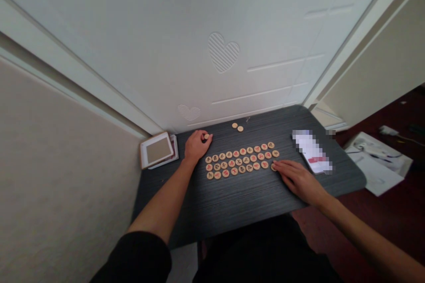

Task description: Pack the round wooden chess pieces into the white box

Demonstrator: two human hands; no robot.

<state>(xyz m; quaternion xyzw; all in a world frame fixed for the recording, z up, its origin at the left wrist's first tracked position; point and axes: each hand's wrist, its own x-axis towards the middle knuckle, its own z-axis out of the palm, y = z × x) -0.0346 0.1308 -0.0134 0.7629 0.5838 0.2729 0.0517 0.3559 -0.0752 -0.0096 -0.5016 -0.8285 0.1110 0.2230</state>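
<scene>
On the dark table, round wooden Chinese chess pieces [239, 162] with red and black characters lie face up in three rows. Behind the left end of the rows, my left hand [195, 145] is closed around a single Chinese chess piece [206, 136], pinched between thumb and fingers. At the right end of the front row, the fingertips of my right hand [297, 179] grip another piece [273, 167], partly covered by them and resting on the table. Two loose pieces [240, 128] lie farther back, near the white panel, with no characters visible on them.
A shallow open box [142, 159] sits at the table's left edge. To the right lies a phone [312, 152], its screen pixelated. A white panel [133, 53] borders the table's back edge. On the floor at the right is a white box [376, 181] with cables.
</scene>
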